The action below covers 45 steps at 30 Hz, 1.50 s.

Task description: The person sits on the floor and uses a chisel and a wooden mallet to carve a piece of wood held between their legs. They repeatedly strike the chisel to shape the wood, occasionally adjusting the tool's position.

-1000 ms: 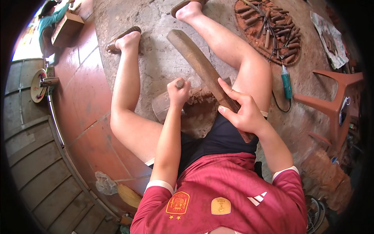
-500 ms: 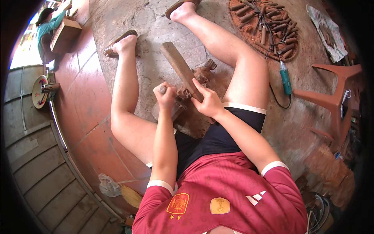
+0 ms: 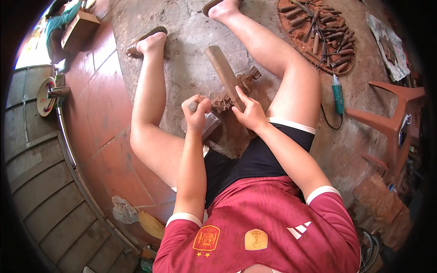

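Note:
My left hand (image 3: 196,113) is closed in a fist around a tool with a round handle (image 3: 193,106), whose butt end points up at me; its working end is hidden below. In my right hand (image 3: 251,113) is a long flat wooden bat (image 3: 221,68), held near its lower end with the index finger laid along it. The bat slants away and to the left. Beneath both hands, between my legs, lies a brown carved wood piece (image 3: 249,81), partly covered by the bat. A greyish block (image 3: 212,123) sits beside my left fist.
At the far right, a round tray (image 3: 291,35) holds reddish dust and many wooden-handled tools. A teal power tool (image 3: 337,98) with a cord lies near a brown plastic stool (image 3: 391,98). At far left a person (image 3: 57,32) sits by a box (image 3: 81,31). A fan (image 3: 47,95) stands left.
The bat has swung to the right, away from my left fist, and stands a little steeper. The gap between my hands is wider. The whole view has shifted slightly.

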Each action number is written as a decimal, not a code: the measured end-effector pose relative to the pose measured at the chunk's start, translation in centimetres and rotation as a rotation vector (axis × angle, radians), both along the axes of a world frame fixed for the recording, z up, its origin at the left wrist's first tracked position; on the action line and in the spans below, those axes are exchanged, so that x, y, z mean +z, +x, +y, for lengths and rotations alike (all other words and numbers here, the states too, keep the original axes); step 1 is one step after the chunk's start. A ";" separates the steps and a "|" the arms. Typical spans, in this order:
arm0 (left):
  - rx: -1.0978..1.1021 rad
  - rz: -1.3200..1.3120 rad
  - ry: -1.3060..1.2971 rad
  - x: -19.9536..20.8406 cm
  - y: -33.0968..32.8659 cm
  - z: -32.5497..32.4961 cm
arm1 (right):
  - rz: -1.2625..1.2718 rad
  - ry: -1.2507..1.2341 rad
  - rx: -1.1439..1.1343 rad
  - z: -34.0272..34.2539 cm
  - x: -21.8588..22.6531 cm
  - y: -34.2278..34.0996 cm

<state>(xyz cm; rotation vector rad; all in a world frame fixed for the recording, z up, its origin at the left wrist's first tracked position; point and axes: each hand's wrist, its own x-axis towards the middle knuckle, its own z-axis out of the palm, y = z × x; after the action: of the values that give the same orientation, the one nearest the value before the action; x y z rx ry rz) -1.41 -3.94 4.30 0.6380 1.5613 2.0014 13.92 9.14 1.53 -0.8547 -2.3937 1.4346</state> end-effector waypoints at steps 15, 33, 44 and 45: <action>-0.148 -0.183 -0.093 0.5 -0.1 -0.8 | 0.086 -0.071 -0.030 -0.1 0.0 0.3; -0.041 0.082 0.032 0.1 -0.9 -0.6 | 0.056 -0.131 -0.052 0.1 0.8 0.3; -0.033 0.229 -0.264 0.1 -0.2 0.2 | 0.071 -0.104 -0.024 0.1 0.6 0.3; -0.005 0.273 -0.294 0.3 0.2 0.2 | 0.068 -0.085 -0.019 0.1 0.5 0.4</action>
<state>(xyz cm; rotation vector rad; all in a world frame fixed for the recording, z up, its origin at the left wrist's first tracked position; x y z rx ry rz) -1.18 -3.75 4.58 0.8177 1.9641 1.6857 14.32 9.24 2.02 -0.8315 -2.2843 1.5419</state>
